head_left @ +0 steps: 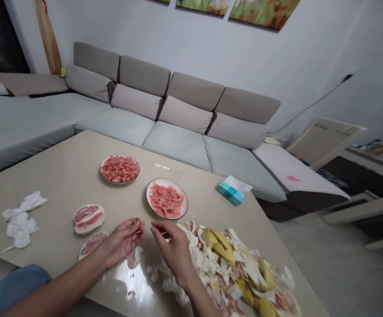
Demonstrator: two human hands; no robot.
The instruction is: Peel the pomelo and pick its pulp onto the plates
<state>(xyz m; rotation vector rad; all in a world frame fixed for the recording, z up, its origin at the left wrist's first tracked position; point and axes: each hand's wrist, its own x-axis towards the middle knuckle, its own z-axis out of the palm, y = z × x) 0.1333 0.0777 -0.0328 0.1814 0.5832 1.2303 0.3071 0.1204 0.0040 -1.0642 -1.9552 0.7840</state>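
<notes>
My left hand (127, 237) is closed with a small pinkish piece of pomelo flesh (142, 226) at its fingertips. Just to the right, my right hand (173, 246) has thumb and fingers drawn together in a pinch; whatever lies between them is too small to make out. Beyond both hands stands a dark-rimmed white plate (182, 211) of pink pomelo pulp (165, 200). Two peeled pomelo chunks (89, 219) lie left of my left hand, the nearer one partly covered by my forearm. A heap of yellow peel and white pith (222, 251) spreads beside my right hand.
A second plate (119, 182) heaped with pulp stands farther back on the table (62, 176). Crumpled tissues (21, 226) lie at the left, and a blue tissue pack (231, 192) sits near the right edge. A grey sofa (178, 136) runs behind the table.
</notes>
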